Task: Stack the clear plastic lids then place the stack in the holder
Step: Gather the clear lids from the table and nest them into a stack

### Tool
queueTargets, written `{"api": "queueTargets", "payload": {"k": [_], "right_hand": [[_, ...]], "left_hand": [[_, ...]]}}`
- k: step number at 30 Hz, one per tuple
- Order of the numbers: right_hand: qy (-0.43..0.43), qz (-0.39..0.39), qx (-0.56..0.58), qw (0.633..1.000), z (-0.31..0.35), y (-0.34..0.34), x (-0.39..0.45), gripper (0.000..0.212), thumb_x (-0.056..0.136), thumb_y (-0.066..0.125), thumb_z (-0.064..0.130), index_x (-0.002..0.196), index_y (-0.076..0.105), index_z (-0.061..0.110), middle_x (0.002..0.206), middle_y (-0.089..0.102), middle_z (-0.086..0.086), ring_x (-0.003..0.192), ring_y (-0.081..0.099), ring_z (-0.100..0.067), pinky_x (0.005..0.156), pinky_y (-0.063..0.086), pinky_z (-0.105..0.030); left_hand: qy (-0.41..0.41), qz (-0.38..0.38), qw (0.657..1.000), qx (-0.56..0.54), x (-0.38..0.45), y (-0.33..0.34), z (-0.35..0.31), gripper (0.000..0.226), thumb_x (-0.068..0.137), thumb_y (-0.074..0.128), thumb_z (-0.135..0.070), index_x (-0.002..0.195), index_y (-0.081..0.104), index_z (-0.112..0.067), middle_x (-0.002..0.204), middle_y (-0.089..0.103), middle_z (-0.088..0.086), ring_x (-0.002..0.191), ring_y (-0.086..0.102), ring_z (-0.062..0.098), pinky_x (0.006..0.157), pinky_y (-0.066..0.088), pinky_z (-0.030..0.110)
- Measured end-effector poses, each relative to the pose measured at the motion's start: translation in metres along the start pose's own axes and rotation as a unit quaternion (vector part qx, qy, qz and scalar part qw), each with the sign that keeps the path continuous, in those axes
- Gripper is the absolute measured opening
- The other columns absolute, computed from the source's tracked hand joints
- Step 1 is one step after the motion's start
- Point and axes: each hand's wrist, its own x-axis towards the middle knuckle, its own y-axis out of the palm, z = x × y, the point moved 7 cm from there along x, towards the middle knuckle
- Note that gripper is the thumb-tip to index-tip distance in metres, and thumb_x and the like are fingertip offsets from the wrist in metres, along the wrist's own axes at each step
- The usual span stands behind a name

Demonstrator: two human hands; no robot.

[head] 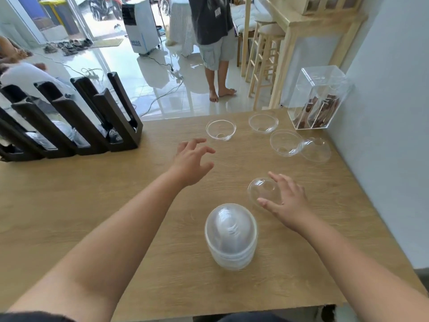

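Observation:
A stack of clear dome lids point(231, 237) stands dome-up near the middle of the wooden table point(92, 217). My right hand point(285, 202) holds a single clear dome lid point(261, 190) by its rim, just right of and beyond the stack. My left hand point(192, 162) hovers open with fingers spread, a short way before an upturned lid point(221, 130). Two more upturned lids point(263, 122) point(286, 143) and a dome-up lid point(316, 149) lie at the far right. The dark slotted holder point(116, 122) stands at the far left with some lids in its slots.
A clear acrylic box point(318, 98) with brown items stands at the far right corner by the grey wall. Beyond the table's far edge a person stands barefoot on the tiled floor, near wooden stools and a white air cooler.

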Motion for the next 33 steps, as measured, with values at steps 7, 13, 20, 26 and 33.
{"api": "queueTargets", "payload": {"k": [7, 13, 20, 26, 33], "right_hand": [[0.003, -0.034, -0.006, 0.999, -0.012, 0.029, 0.014, 0.102, 0.056, 0.051, 0.080, 0.146, 0.023, 0.042, 0.151, 0.033, 0.009, 0.134, 0.032, -0.024, 0.108, 0.023, -0.035], [0.015, -0.078, 0.040, 0.996, -0.012, 0.018, 0.018, 0.089, 0.063, 0.076, 0.059, 0.140, 0.034, 0.043, 0.141, 0.044, 0.019, 0.122, 0.035, -0.022, 0.095, 0.022, -0.026], [-0.004, -0.121, 0.060, 0.991, -0.031, 0.007, 0.015, 0.091, 0.054, 0.070, 0.067, 0.135, 0.044, 0.036, 0.131, 0.054, 0.013, 0.115, 0.046, -0.021, 0.093, 0.024, -0.021], [0.005, -0.146, 0.108, 0.983, -0.032, 0.004, 0.005, 0.086, 0.058, 0.087, 0.047, 0.134, 0.048, 0.032, 0.125, 0.056, 0.011, 0.115, 0.044, -0.023, 0.096, 0.031, -0.027], [-0.023, -0.076, 0.398, 0.914, 0.014, -0.025, -0.030, 0.075, 0.058, 0.077, 0.057, 0.127, 0.048, 0.051, 0.130, 0.057, 0.015, 0.127, 0.047, -0.009, 0.094, 0.037, -0.025]], "left_hand": [[0.012, 0.083, 0.986, 0.142, 0.070, 0.031, -0.009, 0.045, 0.088, 0.054, -0.043, 0.133, 0.053, -0.042, 0.164, 0.002, -0.004, 0.146, -0.003, 0.031, 0.115, 0.006, 0.048], [0.026, 0.060, 0.990, 0.127, 0.102, 0.042, -0.007, 0.053, 0.090, 0.050, -0.028, 0.143, 0.044, -0.034, 0.154, 0.030, -0.015, 0.146, 0.004, 0.028, 0.112, 0.007, 0.044], [-0.044, -0.064, 0.895, -0.440, 0.070, 0.030, -0.014, 0.044, 0.083, 0.070, -0.010, 0.124, 0.065, -0.025, 0.121, 0.062, -0.003, 0.112, 0.061, 0.010, 0.091, 0.049, 0.024], [-0.237, -0.100, 0.624, -0.738, -0.024, 0.062, 0.024, 0.047, 0.079, 0.069, 0.012, 0.120, 0.058, -0.010, 0.107, 0.060, 0.005, 0.089, 0.062, 0.012, 0.069, 0.055, 0.016], [-0.223, -0.035, 0.838, -0.496, -0.092, 0.059, 0.057, 0.093, 0.058, 0.093, -0.013, 0.135, 0.048, -0.038, 0.136, 0.030, -0.011, 0.107, 0.058, 0.012, 0.082, 0.051, 0.024]]}}
